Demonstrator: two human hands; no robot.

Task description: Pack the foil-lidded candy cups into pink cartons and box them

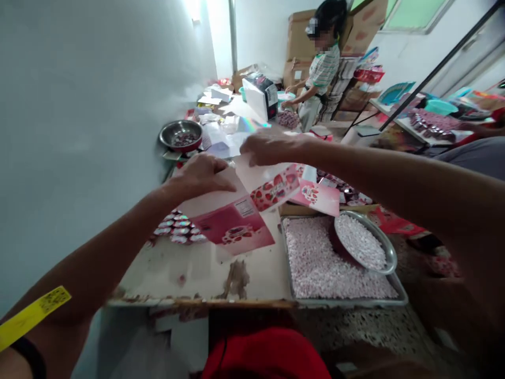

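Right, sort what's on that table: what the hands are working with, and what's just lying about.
In hand:
left hand and right hand on the pink carton
sealed cups beside it

Lying about:
tray of pink pellets
metal bowl
white box

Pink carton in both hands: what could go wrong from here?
1. The pink carton is an unfolded flat, pinned by the left hand and lifted by the right hand; a hard pull could crease or tear it.
2. Its lower flap lies next to the foil-lidded cups; sliding it could scatter them.
3. The tray of pink pellets sits at the table edge; an elbow could knock it.
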